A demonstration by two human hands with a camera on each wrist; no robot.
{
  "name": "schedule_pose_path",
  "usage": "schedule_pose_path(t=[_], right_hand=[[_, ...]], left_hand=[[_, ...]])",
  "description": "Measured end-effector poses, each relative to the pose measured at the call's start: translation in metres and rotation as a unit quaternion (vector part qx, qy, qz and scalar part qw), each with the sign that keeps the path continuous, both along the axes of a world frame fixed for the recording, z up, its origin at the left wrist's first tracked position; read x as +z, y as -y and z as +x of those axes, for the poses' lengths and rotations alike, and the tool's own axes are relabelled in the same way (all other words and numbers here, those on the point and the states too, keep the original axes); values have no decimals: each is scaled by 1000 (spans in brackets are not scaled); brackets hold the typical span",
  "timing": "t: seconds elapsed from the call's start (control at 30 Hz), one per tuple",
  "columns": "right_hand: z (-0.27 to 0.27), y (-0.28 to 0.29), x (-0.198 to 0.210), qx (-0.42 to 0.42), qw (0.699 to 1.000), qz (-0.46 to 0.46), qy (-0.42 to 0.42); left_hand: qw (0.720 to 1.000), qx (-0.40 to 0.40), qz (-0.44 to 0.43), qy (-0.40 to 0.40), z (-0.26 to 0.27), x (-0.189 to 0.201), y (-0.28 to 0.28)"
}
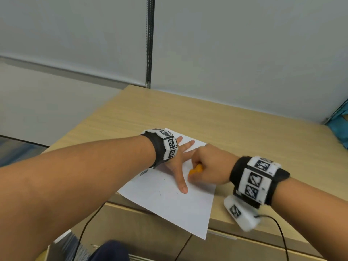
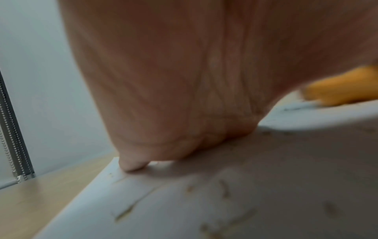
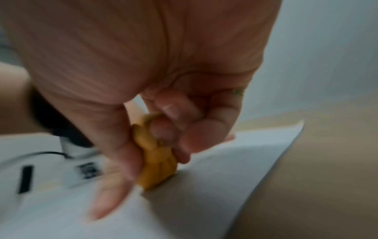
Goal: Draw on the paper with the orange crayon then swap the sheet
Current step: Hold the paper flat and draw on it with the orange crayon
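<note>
A white sheet of paper (image 1: 169, 200) lies on the wooden desk (image 1: 188, 115), its near corner hanging over the front edge. My left hand (image 1: 178, 162) lies flat on the paper with fingers spread, holding it down. Just to its right, my right hand (image 1: 207, 166) grips a chunky orange crayon (image 1: 195, 170), whose tip touches the sheet. The right wrist view shows the crayon (image 3: 157, 161) pinched between thumb and curled fingers on the paper (image 3: 184, 202). In the left wrist view, the palm (image 2: 174, 80) presses the paper (image 2: 204, 202), which bears faint marks, and the crayon (image 2: 343, 87) shows at the right.
A wall stands behind the desk with a metal strip (image 1: 149, 42) running down it. A blue object (image 1: 340, 127) sits at the desk's far right edge. Cables (image 1: 278, 228) trail from both wrist units over the drawer fronts below the desk.
</note>
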State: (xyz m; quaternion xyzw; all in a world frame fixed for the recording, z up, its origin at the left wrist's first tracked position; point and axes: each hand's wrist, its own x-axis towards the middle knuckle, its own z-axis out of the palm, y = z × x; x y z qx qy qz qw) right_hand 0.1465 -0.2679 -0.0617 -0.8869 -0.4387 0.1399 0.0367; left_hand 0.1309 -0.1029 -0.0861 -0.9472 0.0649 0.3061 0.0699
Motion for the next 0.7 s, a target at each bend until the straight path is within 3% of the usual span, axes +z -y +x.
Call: schedule_pose_path(t=[0.07, 0.2, 0.33, 0.47, 0.6, 0.7], right_hand=[[-4, -1, 1, 10, 999, -9, -32], [22, -3, 5, -54, 998, 22, 37], [-3, -2, 0, -2, 999, -6, -46], [22, 1, 10, -101, 994, 33, -15], [-9, -8, 5, -8, 999, -19, -46], [15, -6, 16, -83, 996, -9, -22]], left_hand=[[1000, 0, -1, 4, -1, -1, -2], [1000, -6, -9, 5, -1, -1, -2], [1000, -7, 7, 2, -2, 0, -2], [1000, -6, -4, 3, -1, 1, 1], [1000, -4, 6, -2, -3, 4, 1], [1000, -7, -1, 1, -4, 5, 2]])
